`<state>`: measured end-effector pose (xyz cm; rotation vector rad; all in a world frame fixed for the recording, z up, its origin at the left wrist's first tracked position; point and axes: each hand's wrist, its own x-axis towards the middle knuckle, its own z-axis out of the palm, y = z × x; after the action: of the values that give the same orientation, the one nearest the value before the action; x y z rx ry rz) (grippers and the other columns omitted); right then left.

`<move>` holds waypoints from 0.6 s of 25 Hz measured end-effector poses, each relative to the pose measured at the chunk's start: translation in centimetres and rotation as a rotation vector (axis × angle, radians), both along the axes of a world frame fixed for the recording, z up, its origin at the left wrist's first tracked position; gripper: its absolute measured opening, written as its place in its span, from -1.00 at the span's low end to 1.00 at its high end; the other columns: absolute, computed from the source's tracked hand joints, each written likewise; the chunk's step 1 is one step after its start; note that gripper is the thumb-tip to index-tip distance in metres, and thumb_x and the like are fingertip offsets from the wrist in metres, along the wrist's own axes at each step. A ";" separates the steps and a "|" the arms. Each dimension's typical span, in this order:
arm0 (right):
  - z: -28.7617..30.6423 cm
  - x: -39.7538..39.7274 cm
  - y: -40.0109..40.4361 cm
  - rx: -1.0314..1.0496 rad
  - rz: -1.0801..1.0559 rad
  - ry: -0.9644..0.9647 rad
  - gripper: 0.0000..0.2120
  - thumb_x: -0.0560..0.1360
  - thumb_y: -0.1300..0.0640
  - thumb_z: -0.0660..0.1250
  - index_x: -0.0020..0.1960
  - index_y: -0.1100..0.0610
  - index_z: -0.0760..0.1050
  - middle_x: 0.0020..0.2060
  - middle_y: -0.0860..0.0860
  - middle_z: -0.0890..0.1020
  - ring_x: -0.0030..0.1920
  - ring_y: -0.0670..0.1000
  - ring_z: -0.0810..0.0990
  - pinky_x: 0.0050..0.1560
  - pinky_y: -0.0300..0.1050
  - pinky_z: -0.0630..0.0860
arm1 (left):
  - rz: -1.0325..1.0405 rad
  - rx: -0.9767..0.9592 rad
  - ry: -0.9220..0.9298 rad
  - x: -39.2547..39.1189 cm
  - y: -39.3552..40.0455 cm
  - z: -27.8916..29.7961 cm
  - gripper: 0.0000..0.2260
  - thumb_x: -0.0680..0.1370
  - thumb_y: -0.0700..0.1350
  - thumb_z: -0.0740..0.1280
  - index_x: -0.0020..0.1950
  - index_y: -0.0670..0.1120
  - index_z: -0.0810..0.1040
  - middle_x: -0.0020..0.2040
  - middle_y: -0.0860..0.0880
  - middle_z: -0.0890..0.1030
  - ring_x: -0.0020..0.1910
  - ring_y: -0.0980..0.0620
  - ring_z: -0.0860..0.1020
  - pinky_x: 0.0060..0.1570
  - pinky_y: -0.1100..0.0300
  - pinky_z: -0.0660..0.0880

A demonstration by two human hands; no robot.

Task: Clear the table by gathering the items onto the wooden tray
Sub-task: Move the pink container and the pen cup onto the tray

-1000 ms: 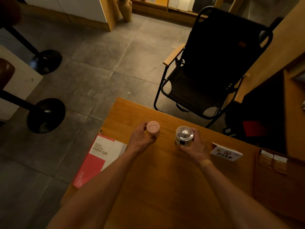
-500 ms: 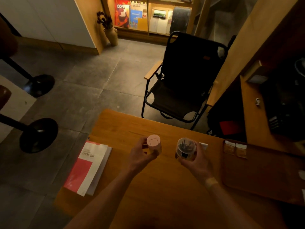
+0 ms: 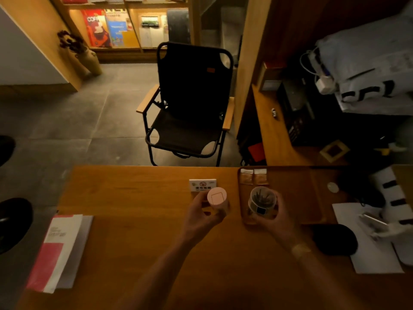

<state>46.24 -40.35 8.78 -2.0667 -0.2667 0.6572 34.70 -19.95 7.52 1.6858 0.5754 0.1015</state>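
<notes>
My left hand grips a pink cylindrical container with a square mark on its lid, held just left of the wooden tray. My right hand grips a clear round jar with dark sticks inside and a black label, over the tray's front left corner. Two small brown sachets lie at the tray's far left corner. A small white sign card stands on the table behind the pink container.
A red-and-white booklet lies at the table's left edge. A black oval pad, white paper and a white object sit at the right. A black folding chair stands beyond the table's far edge.
Both hands carried their containers to the right. The clear jar now hangs over the tray's left corner and the pink container is beside the tray. The view swung right.
</notes>
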 end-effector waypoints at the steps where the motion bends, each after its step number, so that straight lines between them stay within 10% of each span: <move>1: 0.0 0.8 -1.3 -0.004 -0.008 -0.005 -0.23 0.28 0.05 0.59 0.38 -0.11 0.27 0.32 -0.04 0.45 0.30 -0.01 0.43 0.23 0.00 0.47 | -0.001 0.002 0.002 0.8 -1.2 0.1 -0.56 0.41 -0.01 0.51 0.16 0.27 0.38 0.16 0.18 0.50 0.13 0.24 0.51 -0.01 0.15 0.57; 15: -1.3 10.0 -12.9 -0.077 0.020 -0.122 -0.30 0.34 0.04 0.57 0.39 0.01 0.33 0.29 -0.01 0.52 0.23 -0.03 0.49 -0.03 -0.44 0.33 | -0.071 0.034 0.061 9.6 -10.8 -1.2 -0.51 0.43 -0.15 0.48 0.18 0.26 0.35 0.14 0.23 0.47 0.12 0.22 0.49 -0.08 0.27 0.54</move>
<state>56.23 -53.21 7.51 -2.1847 -0.3373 0.5619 44.33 -30.72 6.30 1.7450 0.5618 0.0089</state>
